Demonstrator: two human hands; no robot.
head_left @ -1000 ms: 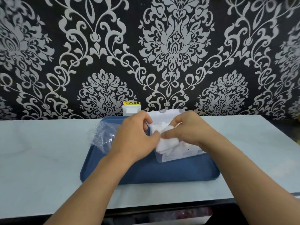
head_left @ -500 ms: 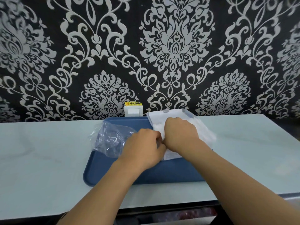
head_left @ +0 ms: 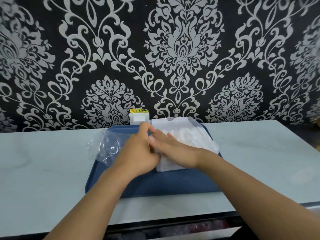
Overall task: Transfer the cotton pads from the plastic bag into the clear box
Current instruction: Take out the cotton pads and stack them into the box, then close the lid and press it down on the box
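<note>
Pads (head_left: 188,137) lay heaped white in the box (head_left: 174,166), which stood on the blue tray (head_left: 155,186) on the desk (head_left: 43,170); they rose level with its rim or a little above. The bag (head_left: 105,148) sat crumpled on the tray's left edge, just beside my left hand (head_left: 138,153), and looked emptied, though its folds could have hidden a pad or two. My right hand (head_left: 173,151) lay flat over the near part of the heap, fingers straight, pressing and grasping nothing. My left hand's grip was curled at the box's left wall; whether it pinched the rim or a pad, I could not tell.

I judged the transfer nearly done and the step one of tamping down. The risks from there: pressing unevenly would spring pads over the far rim onto the tray; leaning too hard on the near side might tip or skid the light box; and the overfull heap could keep the raised lid (head_left: 170,121) behind it from closing.
</note>
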